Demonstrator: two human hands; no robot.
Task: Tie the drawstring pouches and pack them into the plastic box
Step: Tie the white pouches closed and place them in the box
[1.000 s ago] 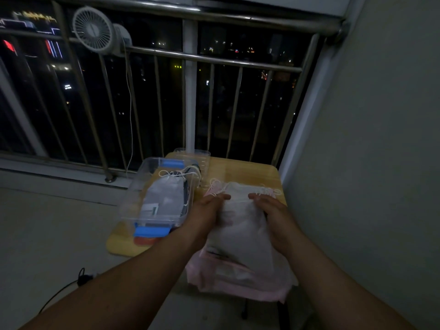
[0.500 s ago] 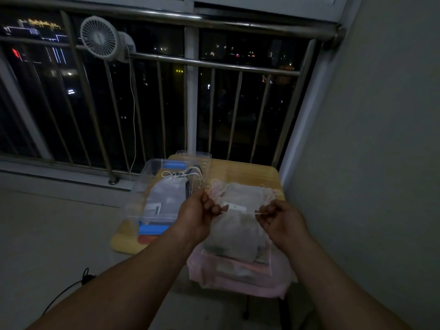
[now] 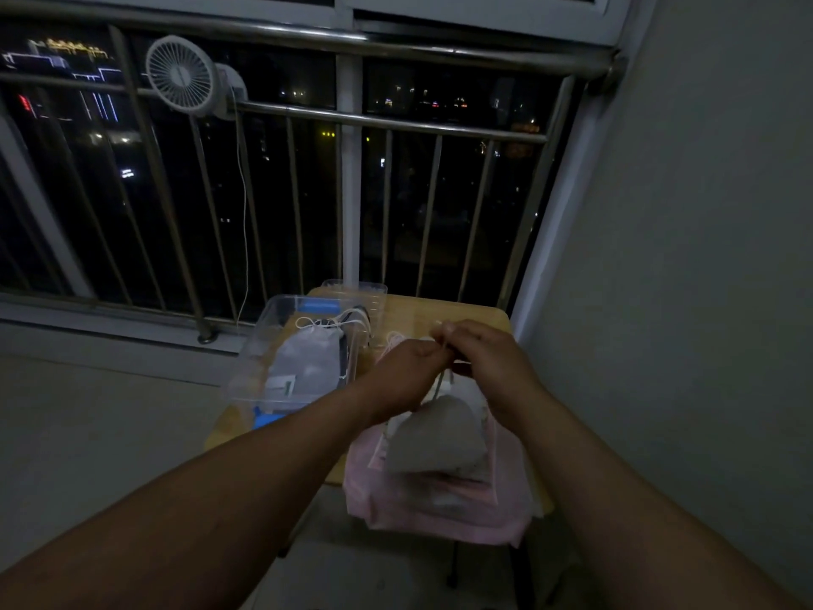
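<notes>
A grey drawstring pouch (image 3: 433, 438) hangs bunched at its neck above a stack of pale pink pouches (image 3: 440, 508) on the small wooden table (image 3: 479, 317). My left hand (image 3: 402, 372) and my right hand (image 3: 488, 367) meet over its neck, each pinching the thin white drawstring. The clear plastic box (image 3: 255, 367) with blue clips stands to the left on the table. Inside it lies another grey pouch (image 3: 303, 363), its white cord tied at the far end.
The box's clear lid (image 3: 354, 288) leans behind the box. A metal railing (image 3: 387, 125) with a white clip-on fan (image 3: 180, 74) and its hanging cable runs behind the table. A grey wall (image 3: 704, 257) is close on the right. Bare floor lies to the left.
The pouch lay flat under both hands, then they pulled its drawstring apart. Now the hands have come together at the cinched neck and the pouch is lifted off the stack.
</notes>
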